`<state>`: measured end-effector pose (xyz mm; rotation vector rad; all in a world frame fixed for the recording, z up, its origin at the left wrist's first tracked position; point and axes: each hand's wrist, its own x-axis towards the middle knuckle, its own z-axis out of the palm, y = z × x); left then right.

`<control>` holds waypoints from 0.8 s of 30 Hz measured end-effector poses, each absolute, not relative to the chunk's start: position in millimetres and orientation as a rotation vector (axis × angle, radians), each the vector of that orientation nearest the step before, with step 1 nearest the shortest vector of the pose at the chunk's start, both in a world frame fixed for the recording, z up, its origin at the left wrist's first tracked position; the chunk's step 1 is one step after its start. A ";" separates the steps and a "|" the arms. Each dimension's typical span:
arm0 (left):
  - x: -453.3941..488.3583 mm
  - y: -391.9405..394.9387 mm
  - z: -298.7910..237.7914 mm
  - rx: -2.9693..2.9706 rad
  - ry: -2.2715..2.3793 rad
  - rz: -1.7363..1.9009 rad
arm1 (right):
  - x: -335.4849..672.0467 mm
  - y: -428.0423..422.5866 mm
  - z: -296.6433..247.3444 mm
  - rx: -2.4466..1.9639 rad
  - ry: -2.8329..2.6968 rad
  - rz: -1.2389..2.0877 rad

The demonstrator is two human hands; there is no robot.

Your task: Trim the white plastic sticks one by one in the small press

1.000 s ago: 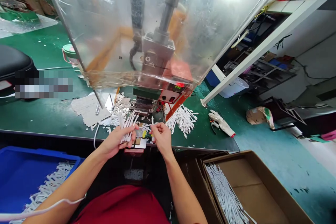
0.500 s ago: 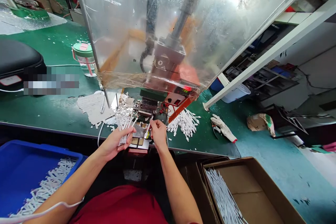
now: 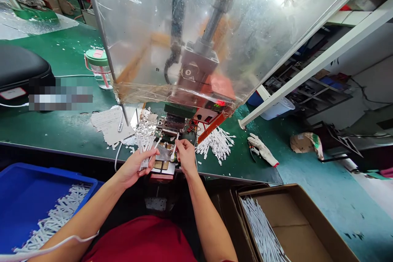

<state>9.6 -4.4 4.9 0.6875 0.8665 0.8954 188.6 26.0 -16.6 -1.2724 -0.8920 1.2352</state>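
My left hand [image 3: 134, 167] grips a bunch of thin white cables [image 3: 144, 149] at the front edge of the green workbench. My right hand [image 3: 186, 156] pinches a single white cable [image 3: 174, 147] between its fingers, with the cable's end standing up over a small metal plate [image 3: 162, 153]. Both hands are close to the press fixture [image 3: 173, 127], just in front of it. The tip of the single cable is partly hidden by my fingers.
A clear plastic shield [image 3: 172, 28] surrounds the press. A loose pile of white cables [image 3: 216, 142] lies to the right of it. Papers [image 3: 112, 125] and white scraps lie to the left. A blue crate [image 3: 30, 200] and a cardboard box [image 3: 294, 221] hold white cables below the bench edge.
The view has shifted slightly since the oldest frame. My right hand has moved closer to the metal plate, and the single cable now stands more upright. The left hand's bunch has stayed much the same.
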 end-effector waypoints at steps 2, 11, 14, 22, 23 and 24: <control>9.5 -4.3 4.3 0.688 0.872 0.893 | 188.9 26.4 -14.4 -1.262 -0.844 1.274; 13.4 -1.9 4.3 0.706 0.897 0.902 | 192.5 29.8 -8.3 -1.220 -0.784 1.392; 16.2 -1.5 5.2 0.739 0.918 0.887 | 192.5 30.2 -7.6 -1.200 -0.775 1.407; 34.9 8.5 4.0 0.976 1.140 0.787 | 193.1 30.0 -7.1 -1.195 -0.800 1.407; 37.7 10.4 4.6 1.006 1.161 0.804 | 193.3 30.3 -7.0 -1.199 -0.812 1.402; 40.4 12.2 5.5 1.040 1.169 0.822 | 193.7 30.5 -6.7 -1.207 -0.829 1.394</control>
